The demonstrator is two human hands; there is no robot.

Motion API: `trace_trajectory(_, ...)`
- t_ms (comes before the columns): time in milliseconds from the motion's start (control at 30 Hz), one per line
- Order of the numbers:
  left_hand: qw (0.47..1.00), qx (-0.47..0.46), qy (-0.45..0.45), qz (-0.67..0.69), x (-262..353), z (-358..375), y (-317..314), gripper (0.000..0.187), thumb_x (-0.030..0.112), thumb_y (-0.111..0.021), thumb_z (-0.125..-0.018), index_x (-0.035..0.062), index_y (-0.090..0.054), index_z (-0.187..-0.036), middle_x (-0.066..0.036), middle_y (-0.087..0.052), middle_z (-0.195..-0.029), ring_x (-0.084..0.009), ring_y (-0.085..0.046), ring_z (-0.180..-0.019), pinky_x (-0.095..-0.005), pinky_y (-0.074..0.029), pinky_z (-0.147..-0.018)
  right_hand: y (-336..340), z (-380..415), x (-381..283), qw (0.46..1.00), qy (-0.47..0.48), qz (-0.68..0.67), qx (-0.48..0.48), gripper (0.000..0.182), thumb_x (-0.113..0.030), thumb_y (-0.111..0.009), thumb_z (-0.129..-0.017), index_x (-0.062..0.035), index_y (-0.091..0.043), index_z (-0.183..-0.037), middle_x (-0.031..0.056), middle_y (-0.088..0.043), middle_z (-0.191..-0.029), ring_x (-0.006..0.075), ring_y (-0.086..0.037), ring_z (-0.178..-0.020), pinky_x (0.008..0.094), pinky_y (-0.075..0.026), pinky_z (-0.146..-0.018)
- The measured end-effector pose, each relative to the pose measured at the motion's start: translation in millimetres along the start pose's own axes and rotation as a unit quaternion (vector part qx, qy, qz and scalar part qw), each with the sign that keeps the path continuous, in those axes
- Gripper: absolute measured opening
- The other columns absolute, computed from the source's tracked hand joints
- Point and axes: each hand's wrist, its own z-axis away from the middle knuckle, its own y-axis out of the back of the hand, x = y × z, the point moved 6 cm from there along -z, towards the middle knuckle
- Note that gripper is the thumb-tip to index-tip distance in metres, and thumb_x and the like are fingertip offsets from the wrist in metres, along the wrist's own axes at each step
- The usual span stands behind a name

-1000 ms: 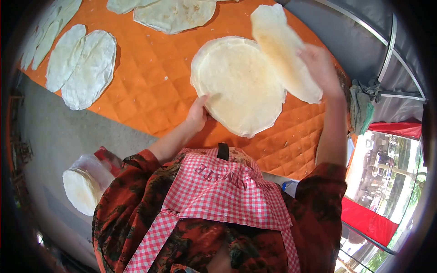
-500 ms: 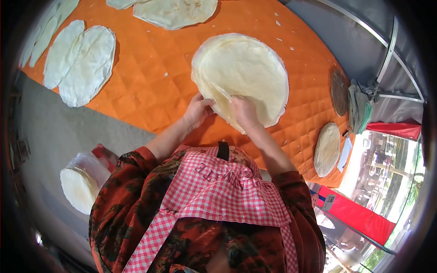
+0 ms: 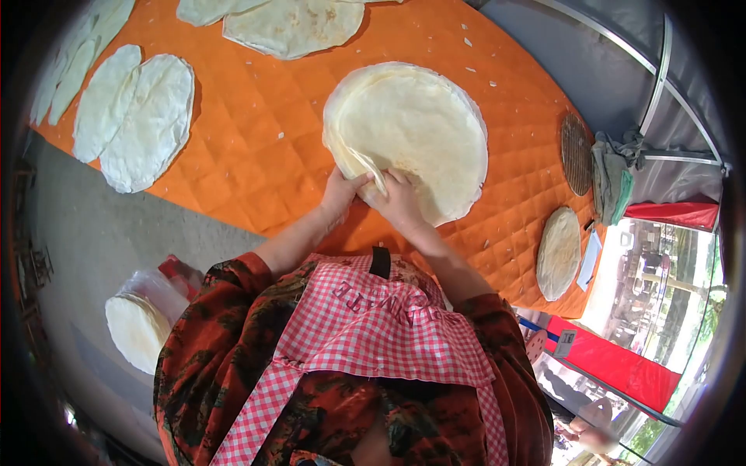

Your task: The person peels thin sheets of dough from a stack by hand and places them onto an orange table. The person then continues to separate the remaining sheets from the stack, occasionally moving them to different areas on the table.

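Note:
A large round sheet of thin flatbread (image 3: 427, 132), apparently on top of others, lies on the orange quilted cloth (image 3: 249, 167) in front of me. Its lower left edge is lifted and folded inward into a narrow flap. My left hand (image 3: 342, 194) pinches the edge at the lower left of the round. Close beside it, my right hand (image 3: 396, 199) has its fingers closed on the folded flap. The two hands nearly touch, and the edge between them is partly hidden by the fingers.
More flatbreads (image 3: 151, 116) lie at the left and a further one (image 3: 299, 27) at the far edge. At the right are a round wire rack (image 3: 576, 155), a small round stack (image 3: 558, 252) and grey cloths (image 3: 610, 182). Bagged flatbreads (image 3: 138, 330) stand at the lower left.
My right hand has moved left and slightly down, closer to my left hand. The flap at the lower left edge now stands up more as a narrow fold.

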Motion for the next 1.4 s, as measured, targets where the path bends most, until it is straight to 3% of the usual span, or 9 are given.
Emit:
trace_trajectory(100, 0.999, -0.002, 0.017, 0.028, -2.7, 0.3, 1.1, 0.045, 0.006, -0.063, -0.086, 0.0059, -0.043, -0.126, -0.012, -0.057, -0.118, -0.0240, -0.060, -0.103, -0.0405, -0.055, -0.081, 28.9, -40.5, 64.6, 0.947, -0.264, -0.072, -0.167, 0.019, -0.016, -0.058, -0.082, -0.0007, -0.067, -0.087, 0.0168, -0.066, -0.079, 0.0247, -0.064, -0.080, 0.0374, -0.049, -0.073)
trace_trajectory(333, 0.995, -0.009, 0.038, 0.096, -2.6, -0.4, 4.9, 0.038, 0.017, -0.053, -0.092, 0.0022, -0.044, -0.126, -0.013, -0.057, -0.122, -0.0264, -0.059, -0.105, -0.0437, -0.051, -0.086, 222.2, -137.8, -3.1, 0.977, -0.184, -0.004, -0.106, 0.023, -0.020, -0.050, -0.091, 0.0006, -0.062, -0.089, 0.0120, -0.062, -0.072, 0.0216, -0.059, -0.066, 0.0384, -0.046, -0.063)
trace_trajectory(467, 0.980, 0.009, 0.075, 0.184, -4.4, -2.5, 12.7, 0.038, 0.024, -0.042, -0.093, 0.0009, -0.046, -0.123, -0.016, -0.057, -0.119, -0.0301, -0.058, -0.105, -0.0478, -0.048, -0.088, 150.5, -91.8, -16.4, 0.960, -0.249, 0.051, -0.120, 0.019, -0.015, -0.046, -0.089, -0.0020, -0.060, -0.084, 0.0197, -0.062, -0.080, 0.0338, -0.059, -0.073, 0.0449, -0.045, -0.067)
trace_trajectory(667, 0.986, -0.052, 0.058, 0.146, -10.6, -8.7, 19.2, 0.033, 0.015, -0.043, -0.089, 0.0018, -0.048, -0.118, -0.015, -0.059, -0.111, -0.0288, -0.059, -0.098, -0.0457, -0.050, -0.082, 1.3, -13.1, 1.9, 0.993, 0.030, 0.111, -0.037, 0.016, -0.014, -0.051, -0.082, -0.0032, -0.063, -0.080, 0.0228, -0.062, -0.077, 0.0384, -0.061, -0.079, 0.0445, -0.048, -0.069)
trace_trajectory(767, 0.991, -0.048, 0.047, 0.112, -4.6, -4.0, 16.0, 0.035, 0.012, -0.043, -0.088, 0.0008, -0.048, -0.121, -0.014, -0.058, -0.115, -0.0273, -0.058, -0.102, -0.0437, -0.049, -0.086, 6.6, -28.6, 49.4, 0.971, -0.139, 0.024, -0.192, 0.017, -0.015, -0.055, -0.083, -0.0028, -0.066, -0.086, 0.0213, -0.065, -0.083, 0.0316, -0.065, -0.077, 0.0408, -0.050, -0.070)
trace_trajectory(900, 0.988, -0.023, 0.076, 0.133, -7.7, -8.7, 23.7, 0.029, 0.010, -0.044, -0.086, 0.0032, -0.051, -0.114, -0.011, -0.061, -0.106, -0.0237, -0.060, -0.094, -0.0395, -0.050, -0.078, 151.5, -129.3, 96.1, 0.967, -0.206, -0.092, -0.119, 0.017, -0.014, -0.054, -0.084, -0.0010, -0.066, -0.084, 0.0007, -0.058, -0.070, 0.0115, -0.055, -0.067, 0.0291, -0.047, -0.063)
trace_trajectory(1000, 0.983, -0.059, 0.086, 0.153, -11.0, -13.7, 25.2, 0.030, 0.010, -0.044, -0.086, 0.0034, -0.051, -0.114, -0.009, -0.061, -0.105, -0.0218, -0.060, -0.093, -0.0386, -0.050, -0.078, 255.9, -157.5, -15.2, 0.978, -0.148, 0.117, -0.088, 0.021, -0.012, -0.047, -0.088, -0.0047, -0.065, -0.098, 0.0170, -0.065, -0.081, 0.0302, -0.064, -0.070, 0.0392, -0.048, -0.066)
trace_trajectory(1167, 0.984, -0.037, 0.103, 0.144, -0.6, -7.2, 15.9, 0.030, 0.010, -0.045, -0.086, 0.0037, -0.051, -0.114, -0.009, -0.061, -0.105, -0.0219, -0.060, -0.094, -0.0389, -0.049, -0.080, 194.9, -109.8, -19.0, 0.972, -0.124, 0.195, -0.054, 0.029, -0.024, -0.046, -0.093, -0.0006, -0.063, -0.090, 0.0130, -0.058, -0.068, 0.0188, -0.057, -0.063, 0.0352, -0.046, -0.062)
trace_trajectory(1400, 0.982, -0.075, 0.114, 0.133, -2.0, -10.5, 18.1, 0.035, 0.013, -0.045, -0.088, 0.0011, -0.048, -0.121, -0.010, -0.060, -0.114, -0.0227, -0.059, -0.103, -0.0400, -0.048, -0.087, 16.5, -26.9, 22.4, 0.977, -0.033, 0.172, -0.125, 0.010, -0.007, -0.050, -0.079, -0.0044, -0.059, -0.075, 0.0174, -0.062, -0.073, 0.0337, -0.062, -0.071, 0.0441, -0.049, -0.064)
